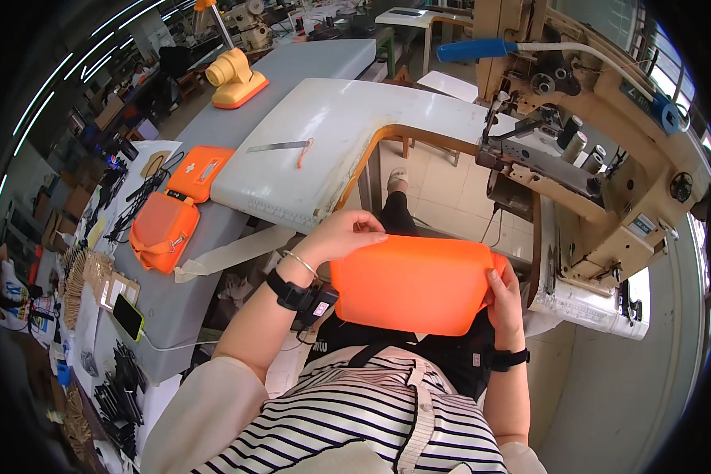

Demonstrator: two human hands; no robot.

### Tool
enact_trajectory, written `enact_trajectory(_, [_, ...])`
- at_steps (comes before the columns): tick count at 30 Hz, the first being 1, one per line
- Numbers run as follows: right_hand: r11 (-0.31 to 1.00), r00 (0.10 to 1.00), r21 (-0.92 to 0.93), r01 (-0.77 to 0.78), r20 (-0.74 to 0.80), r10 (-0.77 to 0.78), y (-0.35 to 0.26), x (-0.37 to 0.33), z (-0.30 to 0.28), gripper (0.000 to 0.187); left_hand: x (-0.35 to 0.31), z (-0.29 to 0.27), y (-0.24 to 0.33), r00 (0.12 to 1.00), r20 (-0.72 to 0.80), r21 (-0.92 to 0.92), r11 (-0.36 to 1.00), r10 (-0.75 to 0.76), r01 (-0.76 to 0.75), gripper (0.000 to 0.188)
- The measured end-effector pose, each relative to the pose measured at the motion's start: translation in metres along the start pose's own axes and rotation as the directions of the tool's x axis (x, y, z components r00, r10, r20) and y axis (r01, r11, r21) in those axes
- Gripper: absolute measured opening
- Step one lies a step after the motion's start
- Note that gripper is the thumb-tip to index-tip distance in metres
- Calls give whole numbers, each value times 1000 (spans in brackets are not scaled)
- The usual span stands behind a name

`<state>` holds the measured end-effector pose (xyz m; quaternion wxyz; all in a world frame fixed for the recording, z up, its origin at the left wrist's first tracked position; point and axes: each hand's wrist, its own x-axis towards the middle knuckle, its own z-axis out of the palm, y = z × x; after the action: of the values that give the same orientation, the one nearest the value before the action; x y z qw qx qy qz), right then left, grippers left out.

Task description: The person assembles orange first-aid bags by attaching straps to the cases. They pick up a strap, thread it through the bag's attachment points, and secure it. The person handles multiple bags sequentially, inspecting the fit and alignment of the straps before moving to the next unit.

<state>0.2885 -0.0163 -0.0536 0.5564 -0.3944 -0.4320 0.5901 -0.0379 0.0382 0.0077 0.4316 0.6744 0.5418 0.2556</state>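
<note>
Over my lap I hold a bright orange rectangular panel (411, 286) with rounded lower corners and a rim along its edges. Its material cannot be made out for certain. My left hand (346, 235) is closed at the panel's upper left corner, thumb and fingers pinched together on its top edge. At the right edge, my right hand (505, 300) grips the panel with the thumb on the face towards me and the fingers behind, mostly hidden.
A cylinder-arm sewing machine (600, 186) with thread cones stands at right. The white curved tabletop (324, 110) bears a metal ruler (276, 146). To the left are orange pouches (164, 231), a phone (128, 317) with a cable, and a yellow lamp-like device (233, 77).
</note>
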Motion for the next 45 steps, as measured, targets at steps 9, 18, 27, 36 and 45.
enact_trajectory(9, [996,996,80,-42,-76,48,24,-11,-19,33,8,-7,-39,829,-559,-76,993,29,-86,11])
enact_trajectory(18, [999,995,11,41,-87,-40,49,-29,-47,41,-85,-60,-102,345,-933,91,995,103,-51,11])
enact_trajectory(27, [999,985,-11,-50,-168,47,52,-21,-53,33,-193,-173,-154,103,-995,91,595,14,798,74])
enact_trajectory(36, [992,970,-27,-122,-214,114,45,-14,-48,42,-229,-222,-207,345,-939,298,507,2,809,78])
enact_trajectory(45, [984,952,-76,-163,-275,136,41,-5,-52,50,-272,-211,-219,168,-968,252,736,188,629,25])
